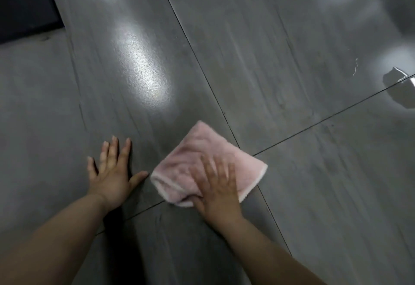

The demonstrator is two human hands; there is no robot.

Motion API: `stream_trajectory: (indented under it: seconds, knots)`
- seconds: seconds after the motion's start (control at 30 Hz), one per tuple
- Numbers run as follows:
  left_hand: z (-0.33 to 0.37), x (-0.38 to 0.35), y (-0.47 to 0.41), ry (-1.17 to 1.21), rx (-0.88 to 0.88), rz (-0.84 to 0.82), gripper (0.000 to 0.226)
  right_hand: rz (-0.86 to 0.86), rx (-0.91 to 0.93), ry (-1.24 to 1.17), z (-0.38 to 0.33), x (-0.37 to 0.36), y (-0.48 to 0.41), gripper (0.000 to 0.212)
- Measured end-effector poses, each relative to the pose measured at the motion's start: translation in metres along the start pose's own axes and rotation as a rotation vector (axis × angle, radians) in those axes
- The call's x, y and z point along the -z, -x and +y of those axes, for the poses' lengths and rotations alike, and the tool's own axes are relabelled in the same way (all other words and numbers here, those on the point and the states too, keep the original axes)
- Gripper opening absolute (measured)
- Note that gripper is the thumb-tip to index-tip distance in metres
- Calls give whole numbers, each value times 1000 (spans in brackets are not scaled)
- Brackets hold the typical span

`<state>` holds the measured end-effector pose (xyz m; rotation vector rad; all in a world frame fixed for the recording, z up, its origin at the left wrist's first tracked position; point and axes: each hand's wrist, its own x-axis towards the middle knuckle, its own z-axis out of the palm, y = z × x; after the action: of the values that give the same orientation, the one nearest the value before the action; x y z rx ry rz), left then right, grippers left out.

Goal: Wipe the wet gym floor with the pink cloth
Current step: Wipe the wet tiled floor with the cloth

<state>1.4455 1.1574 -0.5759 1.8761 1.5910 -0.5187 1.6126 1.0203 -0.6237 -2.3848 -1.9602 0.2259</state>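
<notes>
A folded pink cloth (pixel 202 150) with a pale hem lies flat on the grey tiled floor (pixel 247 48), over the crossing of two grout lines. My right hand (pixel 219 191) presses down on the cloth's near half with fingers spread; it is blurred by motion. My left hand (pixel 113 172) rests flat on the bare floor just left of the cloth, fingers apart, holding nothing. A puddle of water (pixel 402 87) shines at the right edge of the floor, well away from the cloth.
A black mat or dark panel (pixel 22 3) fills the top left corner. Small water droplets (pixel 355 69) sit left of the puddle. Ceiling lights reflect as bright patches on the tiles. Grout lines cross the floor diagonally.
</notes>
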Motion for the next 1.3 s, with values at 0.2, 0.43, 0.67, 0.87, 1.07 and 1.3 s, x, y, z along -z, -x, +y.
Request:
stream_trajectory:
  seconds: [0.2,0.43,0.67,0.87,1.07,1.3]
  knots:
    - [0,-1,0,7,-17,41,82,8,-324,33,102,12,73,58]
    - [1,-3,5,8,-64,122,76,-7,-935,-176,51,24,32,85]
    - [22,-22,17,-65,-113,38,71,0,62,59,48,0,45,69]
    - [20,-23,16,-59,-99,13,72,-81,-1033,-227,121,35,66,85]
    - [21,-23,16,-63,-99,24,71,-2,-156,1,9,3,41,60]
    - [23,-22,17,-73,-98,48,73,2,-696,-116,118,24,83,79]
